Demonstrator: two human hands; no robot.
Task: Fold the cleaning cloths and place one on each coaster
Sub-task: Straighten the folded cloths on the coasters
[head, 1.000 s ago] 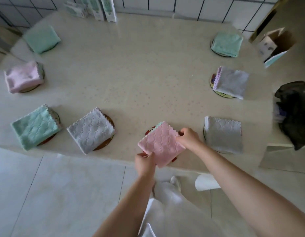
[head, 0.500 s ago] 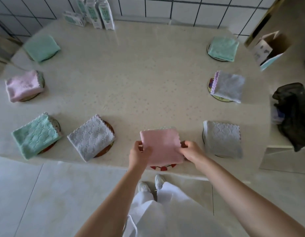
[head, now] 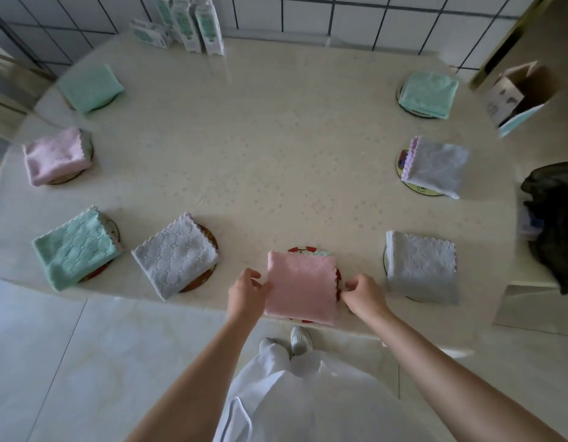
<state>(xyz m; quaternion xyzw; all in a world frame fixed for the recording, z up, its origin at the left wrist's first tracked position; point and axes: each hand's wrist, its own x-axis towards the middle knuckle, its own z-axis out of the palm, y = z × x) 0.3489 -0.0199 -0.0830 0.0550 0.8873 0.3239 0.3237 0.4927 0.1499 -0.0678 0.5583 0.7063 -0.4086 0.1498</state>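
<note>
As left hand (head: 247, 298) and right hand (head: 365, 298) seemingly pinch it, pink cloth (head: 302, 285) lies folded.

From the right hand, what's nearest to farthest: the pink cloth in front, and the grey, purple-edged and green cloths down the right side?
From the right hand:
1. pink cloth, right beside it, on its left.
2. grey cloth, next spot to its right, by the near edge.
3. purple-edged cloth, farther back on the right.
4. green cloth, far right corner.
</note>
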